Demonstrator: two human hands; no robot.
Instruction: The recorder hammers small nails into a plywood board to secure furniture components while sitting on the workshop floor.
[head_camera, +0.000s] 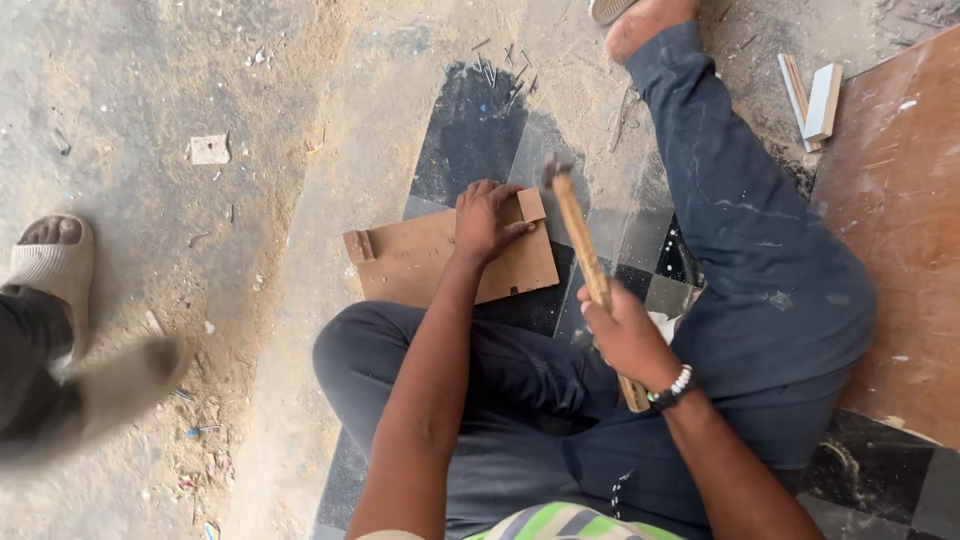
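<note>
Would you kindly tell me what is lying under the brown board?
The brown board lies on dark floor tiles and dusty concrete; what is directly beneath stays hidden. On top, the left hand presses a small wooden block.

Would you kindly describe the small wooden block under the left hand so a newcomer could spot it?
Start at the flat brown board lying before the seated person's legs. At its top right corner, beside the left hand's fingertips, sits the small square block; the other block lies untouched at the board's left edge.
</note>
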